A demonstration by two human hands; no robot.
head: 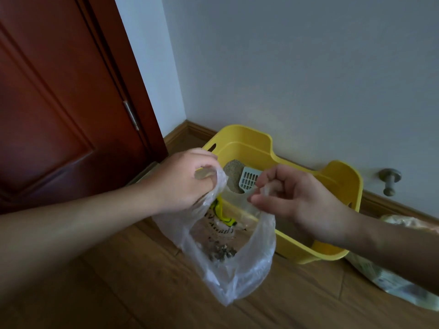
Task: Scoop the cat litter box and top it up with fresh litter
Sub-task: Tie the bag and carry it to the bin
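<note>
We see the yellow litter box on the floor along the wall. In front of it our left hand and right hand each pinch the clear bag; the scoop stands inside the box.

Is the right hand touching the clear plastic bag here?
Touching. The head view shows the right hand pinching one edge of the clear plastic bag between its fingertips, while the left hand grips the opposite edge.
</note>
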